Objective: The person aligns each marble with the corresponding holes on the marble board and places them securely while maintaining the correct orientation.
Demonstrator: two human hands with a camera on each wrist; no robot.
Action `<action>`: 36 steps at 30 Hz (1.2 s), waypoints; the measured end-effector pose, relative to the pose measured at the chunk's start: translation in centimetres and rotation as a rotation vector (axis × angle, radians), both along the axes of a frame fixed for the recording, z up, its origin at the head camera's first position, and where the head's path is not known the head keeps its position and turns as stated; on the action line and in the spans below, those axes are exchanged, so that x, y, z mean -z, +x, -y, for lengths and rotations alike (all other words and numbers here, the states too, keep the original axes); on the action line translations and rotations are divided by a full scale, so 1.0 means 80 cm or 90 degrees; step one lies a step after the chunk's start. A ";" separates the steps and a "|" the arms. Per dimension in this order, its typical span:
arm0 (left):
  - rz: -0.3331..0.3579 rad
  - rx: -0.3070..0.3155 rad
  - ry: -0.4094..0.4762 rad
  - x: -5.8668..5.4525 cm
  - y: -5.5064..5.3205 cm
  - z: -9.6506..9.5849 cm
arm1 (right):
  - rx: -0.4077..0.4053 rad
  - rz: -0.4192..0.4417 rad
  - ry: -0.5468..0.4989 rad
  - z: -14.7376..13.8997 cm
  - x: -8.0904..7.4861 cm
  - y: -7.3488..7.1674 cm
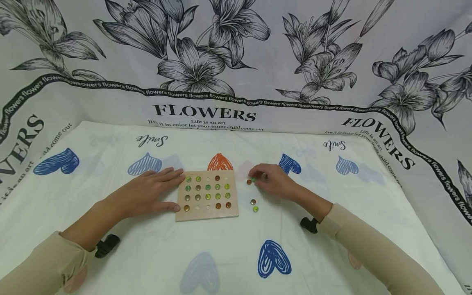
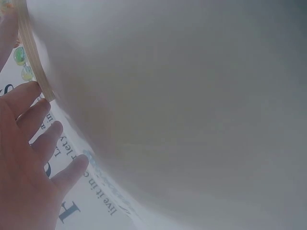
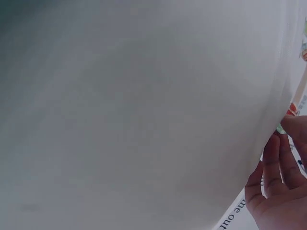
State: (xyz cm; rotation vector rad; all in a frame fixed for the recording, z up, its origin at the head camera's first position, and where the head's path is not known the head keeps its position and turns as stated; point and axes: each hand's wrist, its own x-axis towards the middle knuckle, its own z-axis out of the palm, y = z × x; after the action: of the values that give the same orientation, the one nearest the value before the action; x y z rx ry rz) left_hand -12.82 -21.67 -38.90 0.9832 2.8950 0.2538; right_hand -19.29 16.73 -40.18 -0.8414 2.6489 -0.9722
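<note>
A light wooden board (image 1: 203, 214) with rows of round hollows lies on the cloth, many hollows filled with green, yellow and brown glass marbles. My left hand (image 1: 153, 191) spreads out along its left side, fingertips and thumb touching the edge. In the left wrist view the fingers (image 2: 33, 117) are extended beside the board's edge (image 2: 33, 52). To the right of the board, my right hand (image 1: 274, 180) pinches a green marble (image 3: 281, 129) between thumb and fingertips. A brown marble (image 1: 249, 182) lies just under those fingertips.
A brownish marble (image 1: 253, 202) and a yellow-green marble (image 1: 255, 209) lie on the cloth, right of the board. The white tablecloth (image 1: 147, 254) is printed with hearts. A flower-printed curtain (image 1: 258, 73) rises behind the table.
</note>
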 end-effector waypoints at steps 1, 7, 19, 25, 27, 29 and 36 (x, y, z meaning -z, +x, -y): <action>-0.001 0.000 0.001 0.000 0.000 0.000 | 0.001 -0.001 0.000 0.001 -0.001 0.000; -0.005 0.002 -0.001 0.002 -0.001 0.000 | 0.008 0.005 0.009 0.003 -0.003 0.000; 0.002 -0.004 -0.004 0.002 -0.001 0.000 | 0.002 -0.015 -0.009 0.009 -0.011 -0.003; 0.003 -0.006 -0.007 0.001 -0.001 0.000 | 0.003 0.013 -0.009 0.024 -0.019 -0.005; 0.004 -0.005 -0.005 0.001 -0.001 0.000 | -0.002 0.023 -0.015 0.030 -0.021 -0.005; 0.004 -0.005 -0.004 0.001 -0.001 0.000 | -0.006 0.027 -0.019 0.036 -0.021 -0.005; 0.002 -0.004 -0.002 0.001 0.000 0.000 | -0.033 0.006 -0.026 0.057 -0.021 -0.006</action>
State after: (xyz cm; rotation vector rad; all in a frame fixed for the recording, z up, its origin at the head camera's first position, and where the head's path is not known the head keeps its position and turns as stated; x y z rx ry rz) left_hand -12.84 -21.68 -38.94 0.9719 2.8951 0.2508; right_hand -19.73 12.16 -38.53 -0.9078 2.5943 -1.0179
